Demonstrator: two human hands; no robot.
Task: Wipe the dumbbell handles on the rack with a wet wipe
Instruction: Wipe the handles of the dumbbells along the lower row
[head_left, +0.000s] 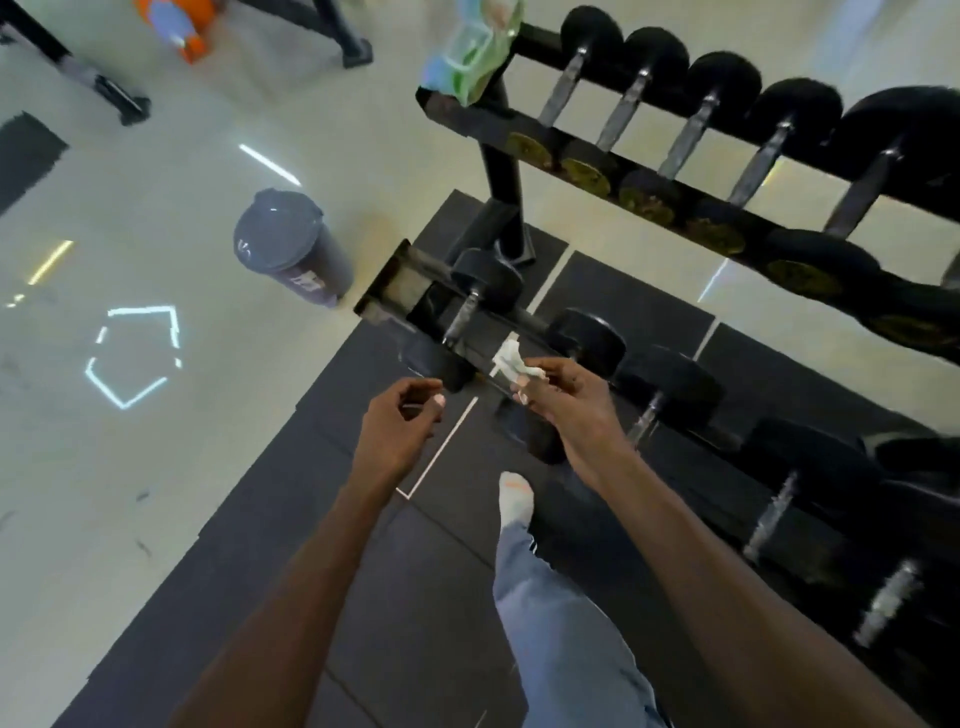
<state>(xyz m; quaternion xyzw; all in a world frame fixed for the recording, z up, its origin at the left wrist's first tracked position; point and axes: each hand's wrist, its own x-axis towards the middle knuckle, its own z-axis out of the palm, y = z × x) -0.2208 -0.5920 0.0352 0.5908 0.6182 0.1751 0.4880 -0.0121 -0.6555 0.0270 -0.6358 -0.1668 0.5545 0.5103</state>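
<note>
A black two-tier dumbbell rack (498, 124) runs from the top middle to the lower right, with several black dumbbells on each tier. My right hand (566, 405) pinches a crumpled white wet wipe (511, 361) above the left end of the lower tier, close to the leftmost dumbbell's metal handle (463, 318). My left hand (400, 423) hovers just left of it with fingers loosely curled and nothing in it. A green and blue wet wipe pack (470, 57) rests on the upper tier's left end.
A grey lidded bin (291, 244) stands on the pale floor left of the rack. Black rubber mats (395, 571) lie under the rack and my leg (550, 597). An orange and blue object (176, 23) and another black frame (78, 67) sit at the top left.
</note>
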